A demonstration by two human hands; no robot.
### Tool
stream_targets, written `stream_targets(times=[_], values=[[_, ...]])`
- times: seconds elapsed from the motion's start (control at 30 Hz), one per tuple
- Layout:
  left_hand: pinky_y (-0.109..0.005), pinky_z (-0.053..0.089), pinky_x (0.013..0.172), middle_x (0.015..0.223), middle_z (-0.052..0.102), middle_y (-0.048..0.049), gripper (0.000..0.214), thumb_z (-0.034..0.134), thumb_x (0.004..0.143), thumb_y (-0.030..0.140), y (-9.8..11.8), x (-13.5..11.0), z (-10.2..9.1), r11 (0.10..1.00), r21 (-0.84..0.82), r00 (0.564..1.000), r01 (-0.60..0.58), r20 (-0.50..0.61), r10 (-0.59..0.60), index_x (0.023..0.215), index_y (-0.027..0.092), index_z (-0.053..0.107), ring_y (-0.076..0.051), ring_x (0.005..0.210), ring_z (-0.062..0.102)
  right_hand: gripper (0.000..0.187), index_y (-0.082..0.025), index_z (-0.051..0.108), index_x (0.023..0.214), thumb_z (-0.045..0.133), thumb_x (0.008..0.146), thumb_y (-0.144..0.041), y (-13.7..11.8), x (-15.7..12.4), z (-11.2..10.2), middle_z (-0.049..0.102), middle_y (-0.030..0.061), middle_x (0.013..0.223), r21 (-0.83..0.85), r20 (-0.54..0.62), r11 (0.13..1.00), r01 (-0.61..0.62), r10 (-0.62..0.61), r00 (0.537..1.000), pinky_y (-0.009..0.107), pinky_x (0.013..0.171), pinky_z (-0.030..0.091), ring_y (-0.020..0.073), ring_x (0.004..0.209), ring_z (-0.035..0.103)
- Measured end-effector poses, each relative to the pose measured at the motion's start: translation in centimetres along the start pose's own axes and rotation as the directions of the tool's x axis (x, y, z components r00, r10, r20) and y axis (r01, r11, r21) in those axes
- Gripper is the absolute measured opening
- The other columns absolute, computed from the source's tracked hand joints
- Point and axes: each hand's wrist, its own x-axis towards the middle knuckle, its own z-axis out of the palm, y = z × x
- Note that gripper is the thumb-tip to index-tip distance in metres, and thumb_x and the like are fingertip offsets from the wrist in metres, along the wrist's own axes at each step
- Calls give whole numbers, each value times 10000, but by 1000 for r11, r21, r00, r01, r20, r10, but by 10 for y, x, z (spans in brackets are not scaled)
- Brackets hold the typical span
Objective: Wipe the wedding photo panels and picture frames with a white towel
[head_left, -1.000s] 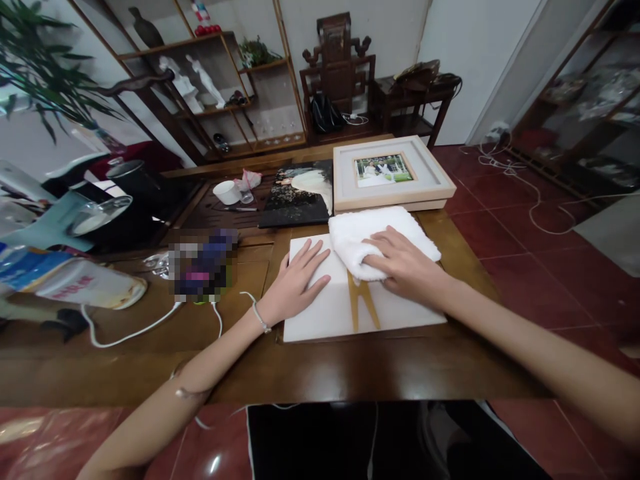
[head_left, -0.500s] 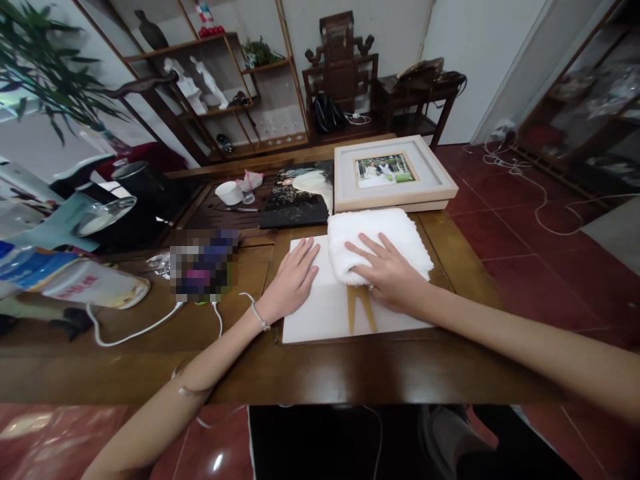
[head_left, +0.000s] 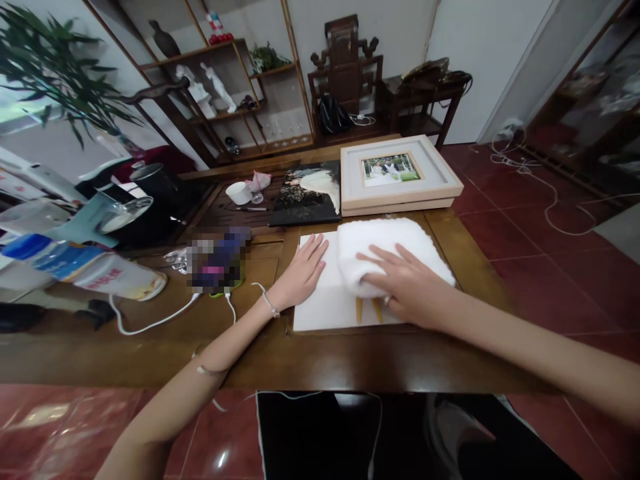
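My left hand (head_left: 303, 273) lies flat on the left part of a white board (head_left: 320, 310), fingers stretched out, a bracelet at the wrist. My right hand (head_left: 407, 283) grips a folded white towel (head_left: 390, 233) and presses it on the board. Its fingers spread over the top, with the thumb side at the bunched near edge. Two yellow strips (head_left: 359, 311) show on the board just below the towel; their upper ends are hidden under it. The towel and my right arm cover much of the board's right side.
Behind the towel sit a pale wooden picture frame (head_left: 400, 193) and a dark picture panel (head_left: 305, 200). Leftward are a white cup (head_left: 239, 193), a pixelated item with white cables (head_left: 145, 328), a plastic canister (head_left: 120, 273) and a black kettle (head_left: 153, 183).
My right hand has drawn the towel toward me and a little to the right, covering more of the yellow strips. The left hand stays on the board. The view has shifted slightly.
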Motion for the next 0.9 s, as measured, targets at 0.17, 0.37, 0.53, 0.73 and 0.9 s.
stream_targets(times=[0.17,0.37,0.53,0.73,0.9], values=[[-530,125,1206,1604,221,-106,516,240,1021,385,-2,1,0,1000,-25,1000,-16,-22,15,1497,190,275,-254,1497,108,535,-150,573,1279,518,757,-45,37,42,4,362,148,1530,-84,-10,996,31,-32,999,617,1123,205,326,1447,201],[-508,122,1212,1594,230,-152,532,253,1012,340,-2,0,2,997,-83,998,10,-54,-14,1494,115,273,-245,1494,135,417,-123,649,1198,586,786,-132,-23,22,10,424,227,1469,-125,67,984,127,-119,991,624,1106,230,412,1402,277],[-527,128,1207,1595,238,-131,515,259,1009,329,-3,0,2,996,-86,998,-8,-60,2,1492,153,285,-248,1493,141,418,-142,678,1163,688,776,-301,-72,-13,-1,453,247,1435,-84,210,973,215,-194,958,639,1053,321,463,1341,364],[-528,134,1205,1593,238,-141,523,252,1007,315,-2,0,2,997,-74,999,0,-48,-4,1497,135,280,-257,1493,139,428,-160,607,1247,613,820,-192,-21,26,-7,443,195,1469,-201,159,958,204,-174,972,607,1072,304,370,1385,336],[-520,133,1208,1594,244,-122,520,260,1011,320,-2,1,1,995,-96,998,-13,-60,7,1509,169,264,-252,1491,152,455,-116,572,1274,581,820,-145,27,71,8,389,200,1504,-244,87,955,171,-154,984,596,1096,258,350,1422,262]])
